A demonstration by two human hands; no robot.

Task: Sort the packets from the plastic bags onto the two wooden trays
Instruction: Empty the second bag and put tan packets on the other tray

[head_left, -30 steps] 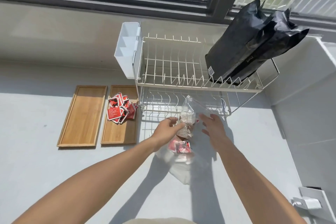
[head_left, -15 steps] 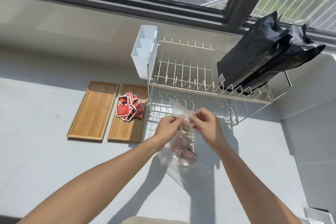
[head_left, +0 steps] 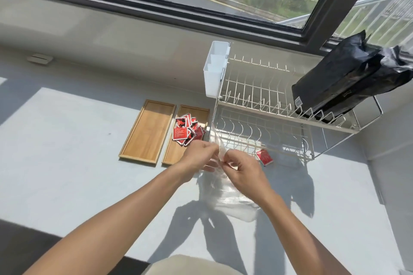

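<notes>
Hands meet at the centre of the head view, both working the mouth of a clear plastic bag (head_left: 225, 198) that hangs from the fingers and spreads limp onto the grey counter (head_left: 67, 163) toward the person. The left hand (head_left: 197, 158) has its fingers curled, pinching the bag's upper edge from the left; the right hand (head_left: 242, 168) has its fingers curled too, pinching the opposite edge, with a sliver of red showing at its fingertips that may be a packet, though that cannot be told for sure. What remains inside the bag is hard to make out through the glare.

One loose red packet (head_left: 263, 157) lies flat on the counter just right of the right hand, at the foot of the wire dish rack (head_left: 263, 105). A heap of red packets (head_left: 186, 130) sits at the far end of the right wooden tray (head_left: 172, 152), whose near end is just beside the left hand. The left wooden tray (head_left: 147, 131) lies alongside it, bare, long axis running away from the person.

Both trays lie left and ahead of the bag, so the left hand is likely the nearer one for carrying; the stray packet falls to the right hand. Two black pouches (head_left: 348, 78) lean on the rack's upper tier.
</notes>
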